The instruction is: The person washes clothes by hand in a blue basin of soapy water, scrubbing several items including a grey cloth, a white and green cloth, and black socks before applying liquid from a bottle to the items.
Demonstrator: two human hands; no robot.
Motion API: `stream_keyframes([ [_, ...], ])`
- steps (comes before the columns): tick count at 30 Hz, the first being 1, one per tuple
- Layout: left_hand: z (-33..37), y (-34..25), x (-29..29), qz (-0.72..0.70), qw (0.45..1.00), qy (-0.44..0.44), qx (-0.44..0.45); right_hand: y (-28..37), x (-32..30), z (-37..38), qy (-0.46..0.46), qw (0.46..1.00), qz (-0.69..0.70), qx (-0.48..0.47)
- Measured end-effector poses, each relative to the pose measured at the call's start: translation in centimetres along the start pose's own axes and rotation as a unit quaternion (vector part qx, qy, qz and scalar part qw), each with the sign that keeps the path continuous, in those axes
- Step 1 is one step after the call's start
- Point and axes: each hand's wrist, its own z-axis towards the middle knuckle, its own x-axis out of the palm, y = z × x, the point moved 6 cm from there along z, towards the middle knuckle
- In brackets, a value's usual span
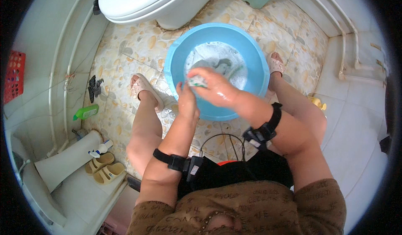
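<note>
Cloth [197,81], a small wet white-and-green piece, sits bunched between both hands just above the near rim of the blue basin [176,55]. Nearest the body, the left hand [187,103] has its grip pinched on the cloth's near edge, at the basin's front wall. The right hand [217,88] lies over the cloth, grip pressed together around it, wet and shiny. Just beyond, inside the basin, soapy water [217,53] holds more grey fabric [222,63]. Judging by this, the scrubbing step is in hand; the next move calls for rubbing fold against fold over the water. Beyond the basin stands the toilet [138,0].
</note>
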Motion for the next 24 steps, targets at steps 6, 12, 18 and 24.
stream_keyframes([
  [6,-0.5,-1.3,-1.3,0.042,0.998,-0.028,0.024,-12.1,-1.6,0.1,-0.116,0.955,0.212,0.173],
  [12,-0.4,-0.8,-2.5,0.000,0.996,0.052,-0.066,-28.1,-4.6,-3.6,-0.138,0.902,-0.157,0.377],
  [18,0.2,-1.4,-0.5,0.060,0.990,0.119,-0.037,-21.2,-1.5,-0.8,-0.092,0.929,-0.034,0.358],
  [24,0.9,-0.2,0.2,0.282,0.943,0.087,0.152,-3.8,-1.5,0.7,-0.015,0.968,0.211,0.139],
])
